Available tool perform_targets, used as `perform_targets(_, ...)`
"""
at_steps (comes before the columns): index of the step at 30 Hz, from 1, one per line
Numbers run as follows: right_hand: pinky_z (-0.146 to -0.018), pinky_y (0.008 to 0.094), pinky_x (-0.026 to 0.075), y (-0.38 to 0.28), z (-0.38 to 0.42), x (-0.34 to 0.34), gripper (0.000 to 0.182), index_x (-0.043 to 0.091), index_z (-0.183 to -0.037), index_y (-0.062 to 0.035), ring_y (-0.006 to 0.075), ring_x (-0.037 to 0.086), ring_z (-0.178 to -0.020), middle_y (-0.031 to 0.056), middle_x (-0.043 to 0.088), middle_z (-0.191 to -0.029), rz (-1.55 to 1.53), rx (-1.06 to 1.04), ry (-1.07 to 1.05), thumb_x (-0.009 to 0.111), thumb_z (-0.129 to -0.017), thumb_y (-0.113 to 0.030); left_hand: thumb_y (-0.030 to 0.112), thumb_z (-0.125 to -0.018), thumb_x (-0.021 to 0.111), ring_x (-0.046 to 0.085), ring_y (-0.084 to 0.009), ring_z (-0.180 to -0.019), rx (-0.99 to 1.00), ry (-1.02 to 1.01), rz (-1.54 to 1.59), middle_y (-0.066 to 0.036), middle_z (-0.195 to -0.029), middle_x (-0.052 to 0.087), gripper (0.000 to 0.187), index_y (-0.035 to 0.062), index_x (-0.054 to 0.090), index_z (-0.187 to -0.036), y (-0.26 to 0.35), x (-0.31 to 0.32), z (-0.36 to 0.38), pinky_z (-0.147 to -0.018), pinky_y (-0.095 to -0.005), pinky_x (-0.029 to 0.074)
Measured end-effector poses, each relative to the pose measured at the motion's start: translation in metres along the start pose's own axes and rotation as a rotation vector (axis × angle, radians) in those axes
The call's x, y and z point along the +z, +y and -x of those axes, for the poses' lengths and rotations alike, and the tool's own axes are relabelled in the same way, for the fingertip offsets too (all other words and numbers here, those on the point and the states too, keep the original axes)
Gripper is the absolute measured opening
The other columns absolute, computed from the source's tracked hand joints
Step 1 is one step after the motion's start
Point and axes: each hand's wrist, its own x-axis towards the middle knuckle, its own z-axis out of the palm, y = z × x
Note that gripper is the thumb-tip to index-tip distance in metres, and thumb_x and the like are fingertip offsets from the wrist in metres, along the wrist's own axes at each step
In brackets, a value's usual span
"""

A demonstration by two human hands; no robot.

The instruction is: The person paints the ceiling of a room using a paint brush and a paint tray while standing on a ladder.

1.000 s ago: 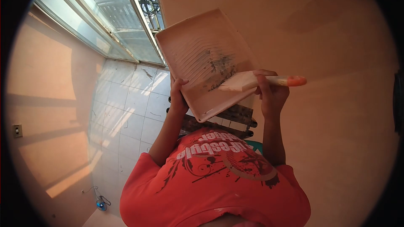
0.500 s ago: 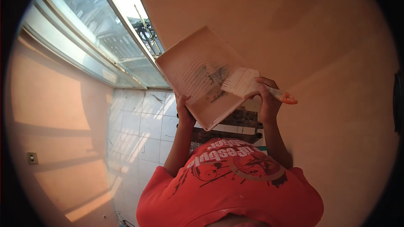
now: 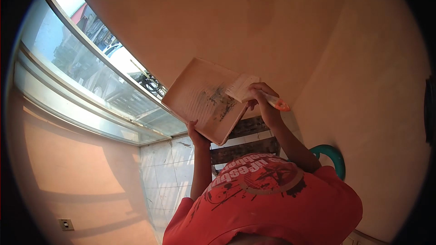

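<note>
A paint tray [image 3: 188, 86] with a ribbed floor and dark patches is held tilted in front of my chest. My left hand [image 3: 199, 135] grips its near left edge, thumb on the upper side. A wide paintbrush [image 3: 244, 85] with pale, paint-coated bristles and an orange-tipped handle is in my right hand [image 3: 263, 96], fingers closed around its handle near the bristles. The bristles lie over the right part of the tray. Some right-hand fingers are hidden behind the brush and the tray's edge.
A sliding window [image 3: 104, 63] runs along the left. Dark wooden slats [image 3: 247, 149] lie below the tray, above the tiled floor [image 3: 165, 177]. A green round object [image 3: 334, 156] is beside my right arm. The left wall bears a switch [image 3: 66, 224].
The view has turned, and the tray, brush and both hands appear farther left and a little lower. More of the green object shows. Both hands keep their holds.
</note>
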Motion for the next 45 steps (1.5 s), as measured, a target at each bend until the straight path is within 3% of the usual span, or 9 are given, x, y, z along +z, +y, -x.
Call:
perform_targets(5, -0.055, 0.0223, 0.048, 0.002, 0.009, -0.010, 0.017, 0.064, -0.105, -0.0012, 0.0078, 0.060, -0.062, 0.0032, 0.063, -0.079, -0.001, 0.196, -0.082, 0.058, -0.099, -0.016, 0.023, -0.080, 0.054, 0.051, -0.0391, -0.126, -0.057, -0.014, 0.015, -0.023, -0.136, 0.047, 0.073, 0.0018, 0.030, -0.146, 0.000, -0.012, 0.002, -0.106, -0.0515, 0.045)
perform_targets(11, -0.056, 0.0214, 0.047, -0.004, 0.021, -0.004, 0.016, 0.064, -0.106, -0.0031, 0.0066, 0.060, -0.064, 0.0029, 0.063, -0.080, 0.111, -0.114, 0.032, 0.056, -0.100, -0.016, 0.023, -0.080, 0.053, 0.051, -0.0389, -0.126, -0.018, -0.028, 0.035, -0.024, -0.136, 0.047, 0.073, 0.0012, 0.030, -0.146, 0.001, 0.001, 0.011, -0.106, -0.0513, 0.045)
perform_targets(13, -0.057, 0.0212, 0.046, -0.007, 0.011, -0.008, 0.016, 0.064, -0.105, -0.0038, 0.0058, 0.059, -0.066, 0.0029, 0.063, -0.081, 0.009, 0.229, -0.047, 0.055, -0.101, -0.017, 0.024, -0.080, 0.053, 0.051, -0.0390, -0.126, -0.033, -0.015, 0.041, -0.024, -0.136, 0.047, 0.074, 0.0012, 0.030, -0.146, -0.002, -0.008, 0.009, -0.106, -0.0514, 0.045)
perform_targets(27, -0.058, 0.0225, 0.046, 0.002, 0.011, -0.002, 0.015, 0.064, -0.104, -0.0055, 0.0068, 0.057, -0.065, 0.0028, 0.063, -0.081, -0.022, -0.125, -0.057, 0.055, -0.101, -0.018, 0.025, -0.079, 0.056, 0.052, -0.0394, -0.124, 0.016, 0.031, 0.013, -0.023, -0.134, 0.048, 0.075, 0.0000, 0.031, -0.146, -0.003, -0.005, 0.006, -0.104, -0.0505, 0.046)
perform_targets(29, -0.059, 0.0231, 0.044, 0.005, -0.003, -0.011, 0.017, 0.065, -0.100, -0.0038, 0.0077, 0.058, -0.067, 0.0043, 0.064, -0.082, -0.046, 0.199, -0.198, 0.052, -0.100, -0.014, 0.024, -0.079, 0.055, 0.052, -0.0389, -0.124, -0.025, 0.035, 0.034, -0.022, -0.134, 0.048, 0.075, 0.0020, 0.030, -0.146, -0.006, -0.019, 0.001, -0.104, -0.0506, 0.046)
perform_targets(35, -0.067, 0.0268, 0.054, 0.011, -0.002, -0.007, 0.018, 0.066, -0.105, -0.0026, 0.0105, 0.064, -0.074, 0.0067, 0.066, -0.090, 0.076, -0.137, -0.200, 0.056, -0.097, -0.016, 0.024, -0.078, 0.054, 0.052, -0.0385, -0.124, -0.019, 0.075, 0.008, -0.022, -0.134, 0.048, 0.075, 0.0032, 0.031, -0.146, -0.006, -0.028, -0.006, -0.105, -0.0501, 0.045)
perform_targets(38, -0.066, 0.0270, 0.054, 0.014, -0.010, -0.005, 0.018, 0.066, -0.104, -0.0030, 0.0114, 0.064, -0.076, 0.0065, 0.066, -0.092, -0.011, 0.241, -0.226, 0.054, -0.098, -0.015, 0.026, -0.078, 0.056, 0.052, -0.0388, -0.123, -0.050, 0.092, 0.003, -0.023, -0.132, 0.049, 0.075, 0.0009, 0.032, -0.145, -0.007, -0.021, 0.001, -0.104, -0.0496, 0.045)
perform_targets(43, -0.066, 0.0254, 0.053, -0.003, -0.007, -0.005, 0.017, 0.065, -0.104, -0.0028, 0.0090, 0.064, -0.079, 0.0048, 0.066, -0.089, 0.339, -0.238, -0.185, 0.055, -0.099, -0.015, 0.024, -0.077, 0.055, 0.052, -0.0390, -0.124, -0.020, 0.101, -0.021, -0.022, -0.133, 0.048, 0.076, 0.0018, 0.031, -0.146, -0.003, -0.014, 0.004, -0.104, -0.0507, 0.045)
perform_targets(45, -0.062, 0.0257, 0.050, 0.006, -0.018, -0.008, 0.017, 0.065, -0.104, -0.0034, 0.0084, 0.061, -0.072, 0.0036, 0.065, -0.085, 0.263, -0.057, -0.204, 0.057, -0.099, -0.017, 0.025, -0.077, 0.055, 0.052, -0.0393, -0.124, -0.088, 0.094, 0.022, -0.023, -0.134, 0.048, 0.077, 0.0020, 0.030, -0.146, -0.002, -0.013, 0.003, -0.104, -0.0512, 0.046)
